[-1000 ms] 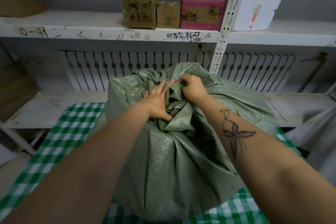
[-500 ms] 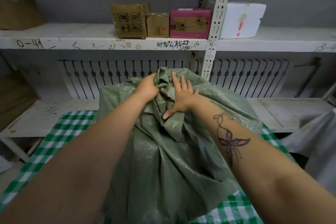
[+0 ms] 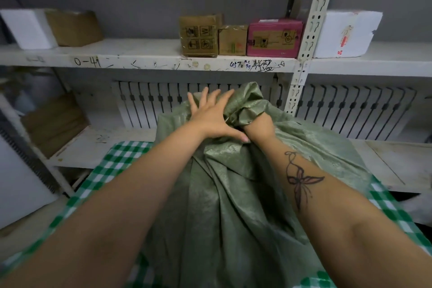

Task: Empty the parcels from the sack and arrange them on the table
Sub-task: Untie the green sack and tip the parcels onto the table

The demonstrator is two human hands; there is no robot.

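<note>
A large green woven sack point(image 3: 222, 206) stands upright on the table, which is covered with a green-and-white checked cloth point(image 3: 112, 166). Its neck is bunched into folds at the top. My left hand point(image 3: 210, 114) lies flat on the top of the sack with fingers spread, thumb toward my right wrist. My right hand point(image 3: 258, 125) is pushed into the folds at the neck; only the wrist and heel show, and the fingers are hidden by fabric. No parcels from the sack are visible.
Behind the table runs a white metal rack with an upright post point(image 3: 306, 42). Its upper shelf holds a brown carton point(image 3: 198, 35), a small brown box point(image 3: 232, 40), a pink box point(image 3: 273, 38) and a white foam box point(image 3: 346, 33). A lower shelf point(image 3: 100, 145) sits just past the table's far edge.
My left hand released the bunched neck and now lies spread flat on it. My right hand went from lying flat on the sack to being buried in the folds.
</note>
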